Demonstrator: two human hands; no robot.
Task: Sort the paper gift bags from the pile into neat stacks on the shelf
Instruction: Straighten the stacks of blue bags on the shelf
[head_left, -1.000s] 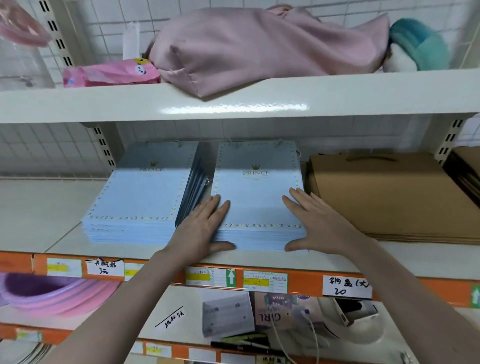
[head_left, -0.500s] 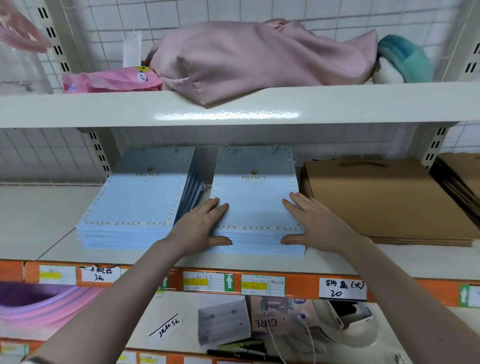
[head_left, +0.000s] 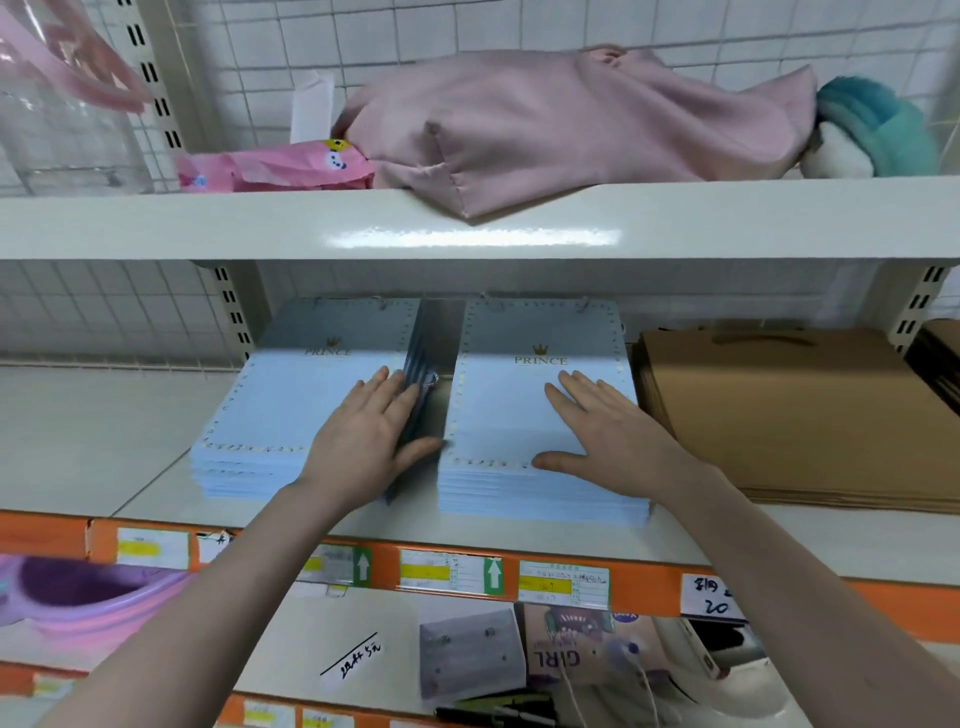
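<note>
Two flat stacks of pale blue paper gift bags printed PRINCE lie side by side on the white middle shelf (head_left: 675, 535): the left blue stack (head_left: 291, 410) and the right blue stack (head_left: 519, 415), a narrow gap between them. Both look squared, so the sorting seems nearly finished; only a few darker bags (head_left: 415, 384) leaning on the left stack's inner edge appear untidy. No loose pile is visible. The left hand (head_left: 369, 436) rests flat, fingers spread, over that inner edge. The right hand (head_left: 602, 436) presses flat on the right stack, gripping nothing. A brown kraft bag stack (head_left: 789, 415) sits just beside.
</note>
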